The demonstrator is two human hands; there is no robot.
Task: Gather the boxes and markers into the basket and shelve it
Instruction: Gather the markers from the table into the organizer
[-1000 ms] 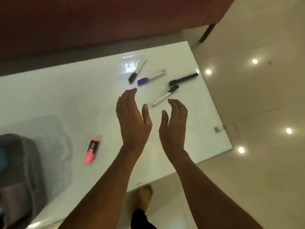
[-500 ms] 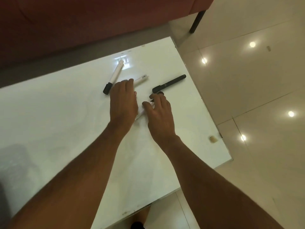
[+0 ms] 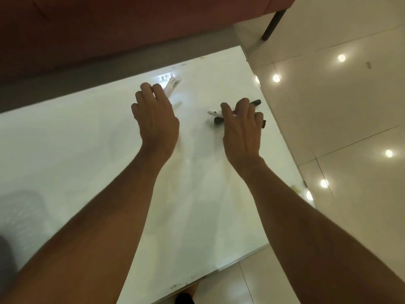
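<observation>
Since before, both hands parted: right hand [image 3: 242, 126] grip pinches markers [image 3: 215, 116]; left hand [image 3: 155, 119], fingers spread, covers another marker [image 3: 173, 85] on worktop [image 3: 65, 139].

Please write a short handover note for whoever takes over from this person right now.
Right hand: closed around two markers near the table's right edge, one white-barrelled, one black.
Left hand: fingers curled over a white marker at the far edge; grip not clear.
Basket: not clearly in view; no boxes visible.
Done: markers being gathered.
Left: secure the white marker, drop all into the basket, add boxes, shelve it.
</observation>
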